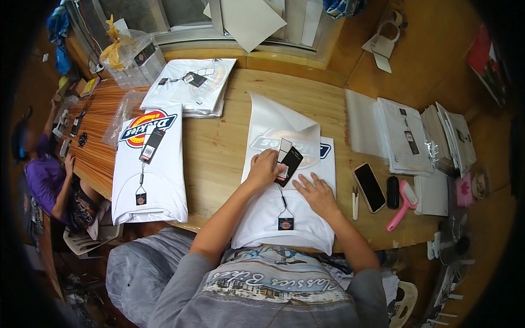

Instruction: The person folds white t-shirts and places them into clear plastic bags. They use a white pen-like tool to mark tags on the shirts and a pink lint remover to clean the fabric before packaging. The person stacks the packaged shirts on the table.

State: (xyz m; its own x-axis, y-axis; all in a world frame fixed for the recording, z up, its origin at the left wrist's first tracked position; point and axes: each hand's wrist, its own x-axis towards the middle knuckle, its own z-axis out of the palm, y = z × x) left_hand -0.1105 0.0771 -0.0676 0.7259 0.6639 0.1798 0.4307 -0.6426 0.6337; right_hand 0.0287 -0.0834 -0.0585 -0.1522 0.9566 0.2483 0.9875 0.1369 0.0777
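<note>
A folded white T-shirt (254, 221) lies on the table in front of me, its collar toward my body. A translucent sheet (268, 117) covers its colourful chest print, with one far corner folded over. My left hand (263, 169) has its fingers closed at the edge of the black and white hang tags (291, 164), which lie over the sheet. From them a dark cord runs down to a small square black tag (285, 223) near the collar. Flat on the shirt, right of the tags, rests my right hand (318, 195), fingers spread and holding nothing.
To the left are another folded white shirt (150, 180) and a bagged shirt stack (188, 101). At the right lie a phone (369, 187), tweezers (355, 203), a black case (392, 192), a pink-handled brush (403, 205) and packed shirts (402, 136). A person (46, 169) sits far left.
</note>
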